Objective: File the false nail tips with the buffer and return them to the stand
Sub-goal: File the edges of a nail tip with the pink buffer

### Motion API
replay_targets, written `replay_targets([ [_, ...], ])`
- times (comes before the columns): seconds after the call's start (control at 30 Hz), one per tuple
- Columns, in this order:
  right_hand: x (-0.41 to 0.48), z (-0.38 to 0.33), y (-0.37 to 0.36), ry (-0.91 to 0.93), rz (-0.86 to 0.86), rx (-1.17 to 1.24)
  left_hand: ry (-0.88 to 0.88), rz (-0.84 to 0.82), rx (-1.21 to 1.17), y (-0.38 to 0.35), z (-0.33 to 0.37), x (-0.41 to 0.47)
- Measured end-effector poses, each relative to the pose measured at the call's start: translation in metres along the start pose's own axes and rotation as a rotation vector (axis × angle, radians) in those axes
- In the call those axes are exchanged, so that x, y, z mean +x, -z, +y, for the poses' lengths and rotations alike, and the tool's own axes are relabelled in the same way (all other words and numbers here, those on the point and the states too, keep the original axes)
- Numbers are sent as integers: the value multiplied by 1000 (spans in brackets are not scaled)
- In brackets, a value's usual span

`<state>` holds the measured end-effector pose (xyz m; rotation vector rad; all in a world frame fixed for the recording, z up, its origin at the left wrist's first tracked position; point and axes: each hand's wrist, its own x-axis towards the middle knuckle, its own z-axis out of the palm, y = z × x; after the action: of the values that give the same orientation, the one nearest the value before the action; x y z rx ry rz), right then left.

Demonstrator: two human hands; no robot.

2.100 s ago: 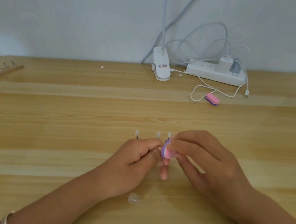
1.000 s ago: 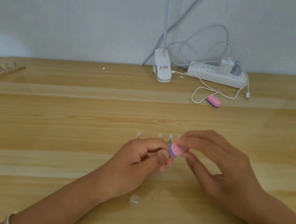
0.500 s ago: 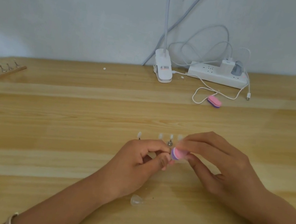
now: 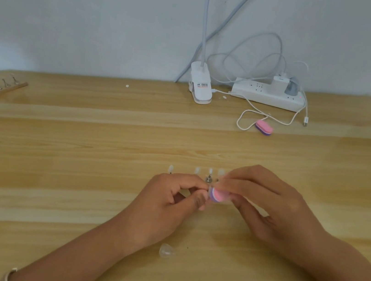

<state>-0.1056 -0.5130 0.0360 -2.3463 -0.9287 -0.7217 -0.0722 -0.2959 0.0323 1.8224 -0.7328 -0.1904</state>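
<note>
1. A pink-and-purple oval foam buffer point(image 4: 217, 195) lies between both hands, just in front of a row of clear false nail tips point(image 4: 210, 171).
2. The right hand point(image 4: 270, 210) pinches the buffer.
3. The left hand point(image 4: 167, 207) is curled, fingertips pinched against it; contents unclear.

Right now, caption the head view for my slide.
Right hand holds pink buffer against nail tip pinched in left hand, stand behind.

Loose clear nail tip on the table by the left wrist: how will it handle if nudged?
The loose nail tip looks like thin clear plastic, so it is probably very light and apt to skid on the smooth table. Its curved shell may rock or flip under a fingertip. It is small and glossy, so probably slippery to pinch.
</note>
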Motion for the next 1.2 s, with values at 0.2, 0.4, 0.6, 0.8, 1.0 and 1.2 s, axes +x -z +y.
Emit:
replay_targets([
  [0.2, 1, -11, -8, 51, -13, 62, 8, 27, -14, 0, -2, 0],
  [0.4, 1, -7, -4, 9, -4, 20, 10, 33, -20, 0, 0, 0],
  [0.6, 1, -6, -3, 21, -20, 2, 33, 34, -23, 1, -1, 1],
  [0.8, 2, -16, -8, 45, -25, 61, 33, 17, -43, 1, -3, 1],
  [1.0, 2, -8, -1, -10, -43, 15, 29, 19, -20, 1, -2, 1],
  [1.2, 1, -9, -2, 27, -80, 18, 2, 15, -13, 0, -1, 0],
])
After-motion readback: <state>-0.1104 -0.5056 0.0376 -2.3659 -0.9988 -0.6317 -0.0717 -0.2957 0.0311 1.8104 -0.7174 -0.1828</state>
